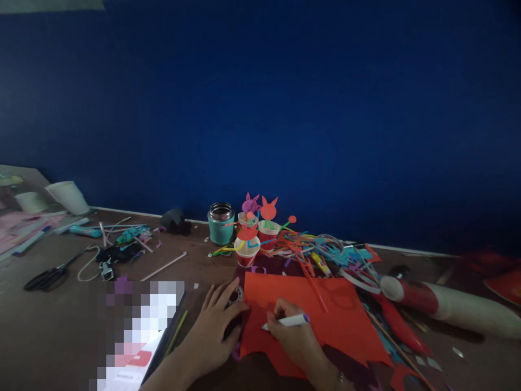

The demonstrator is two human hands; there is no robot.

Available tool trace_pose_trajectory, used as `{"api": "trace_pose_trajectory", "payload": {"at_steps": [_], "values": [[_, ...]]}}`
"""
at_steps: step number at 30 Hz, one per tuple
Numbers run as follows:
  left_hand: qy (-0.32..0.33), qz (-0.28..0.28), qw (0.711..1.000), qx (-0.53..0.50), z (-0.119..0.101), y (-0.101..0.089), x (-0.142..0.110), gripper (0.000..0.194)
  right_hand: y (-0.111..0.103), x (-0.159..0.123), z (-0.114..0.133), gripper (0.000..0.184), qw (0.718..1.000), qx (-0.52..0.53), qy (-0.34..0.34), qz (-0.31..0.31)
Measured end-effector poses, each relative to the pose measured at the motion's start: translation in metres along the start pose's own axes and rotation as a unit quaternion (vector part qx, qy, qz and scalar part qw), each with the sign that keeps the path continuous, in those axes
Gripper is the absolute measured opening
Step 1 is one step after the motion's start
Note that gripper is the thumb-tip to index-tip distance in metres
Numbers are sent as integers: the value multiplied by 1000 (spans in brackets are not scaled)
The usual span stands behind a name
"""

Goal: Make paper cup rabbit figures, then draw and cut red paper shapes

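In my right hand (299, 339) is a white marker (287, 321) with a purple end, tilted over a sheet of red-orange paper (342, 315). The tip is near the paper's left part; whether it touches cannot be made out. My left hand (217, 320) lies with fingers spread at the paper's left edge, its thumb reaching onto or beside that edge. Partly under its fingers is a small round piece with holes (236, 295). Behind the sheet stand paper cups (247, 252) with straws and cut-paper animal heads (268, 210).
A teal metal jar (221, 224) stands by the blue wall. Straws and scraps (301, 247) lie heaped behind the paper. Black scissors (46, 278) are at left, a lit, partly pixelated screen (140, 358) by my left forearm, and a long white-and-red roll (459, 307) at right.
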State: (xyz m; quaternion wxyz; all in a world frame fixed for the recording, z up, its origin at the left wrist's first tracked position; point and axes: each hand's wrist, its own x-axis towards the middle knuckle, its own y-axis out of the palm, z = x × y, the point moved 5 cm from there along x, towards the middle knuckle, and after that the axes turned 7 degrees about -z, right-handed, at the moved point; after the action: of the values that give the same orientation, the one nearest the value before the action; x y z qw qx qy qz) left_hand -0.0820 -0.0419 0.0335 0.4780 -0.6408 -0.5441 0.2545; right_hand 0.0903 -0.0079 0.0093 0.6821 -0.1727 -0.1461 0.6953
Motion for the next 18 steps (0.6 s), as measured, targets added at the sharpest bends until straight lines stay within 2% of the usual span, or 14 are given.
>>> {"api": "trace_pose_trajectory", "payload": {"at_steps": [4, 9, 11, 18], "values": [[-2, 3, 1000, 0, 0, 0, 0, 51, 1, 0, -2, 24, 1000, 17, -3, 8], [-2, 12, 1000, 4, -1, 0, 0, 50, 1, 1, -6, 30, 990, 139, 21, 7], [-3, 15, 1000, 4, 0, 0, 0, 50, 1, 1, -2, 30, 987, 158, 15, 5], [0, 1, 1000, -1, 0, 0, 0, 52, 10, -2, 6, 20, 997, 47, -44, 30]]}}
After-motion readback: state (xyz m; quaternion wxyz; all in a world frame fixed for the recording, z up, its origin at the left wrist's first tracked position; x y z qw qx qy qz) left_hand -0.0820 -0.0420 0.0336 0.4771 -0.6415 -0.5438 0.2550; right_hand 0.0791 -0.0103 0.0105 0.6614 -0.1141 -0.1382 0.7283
